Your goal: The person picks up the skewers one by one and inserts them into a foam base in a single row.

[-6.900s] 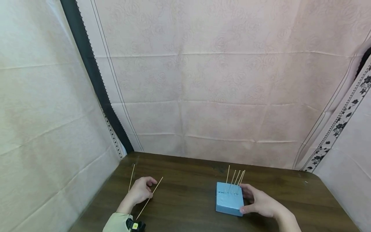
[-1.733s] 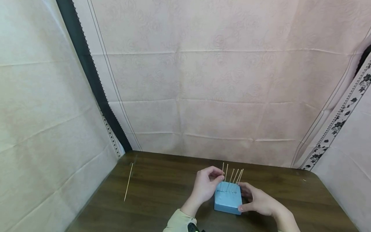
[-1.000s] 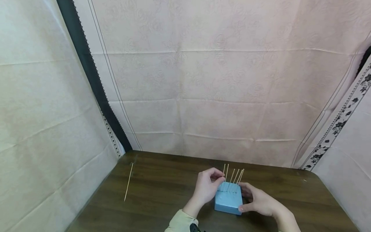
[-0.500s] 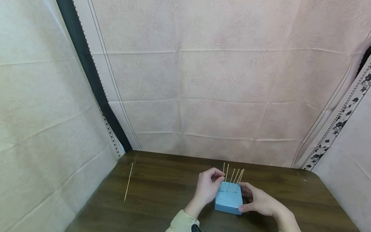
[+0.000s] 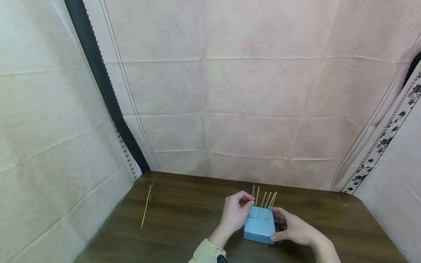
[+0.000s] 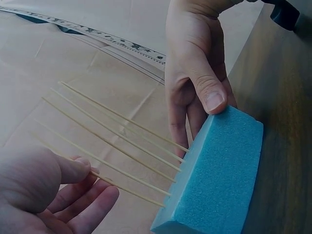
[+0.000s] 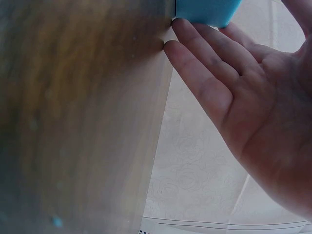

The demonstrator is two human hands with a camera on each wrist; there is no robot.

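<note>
A light-blue foam block [image 5: 258, 231] sits on the table, with several thin wooden skewers [image 6: 113, 146] standing in a row in its top. My left hand [image 5: 232, 212] pinches the leftmost skewer [image 6: 139, 195] between thumb and fingers. That skewer's lower end meets the foam in the left wrist view; how deep it goes is hidden. My right hand [image 5: 294, 231] holds the block from its right side, the thumb on the near right corner and the fingers behind. In the right wrist view, fingertips [image 7: 176, 51] reach the tabletop beside the foam.
One loose skewer [image 5: 146, 207] lies on the dark wooden table [image 5: 184, 219] at the left. Pale cloth [image 5: 256, 109] hangs behind the table and along both sides. A small blue crumb [image 7: 57, 222] shows on the tabletop in the right wrist view.
Since the oldest frame, my left hand has carried a skewer from the table's left side to the block's left end. During the last second both hands have stayed almost still.
</note>
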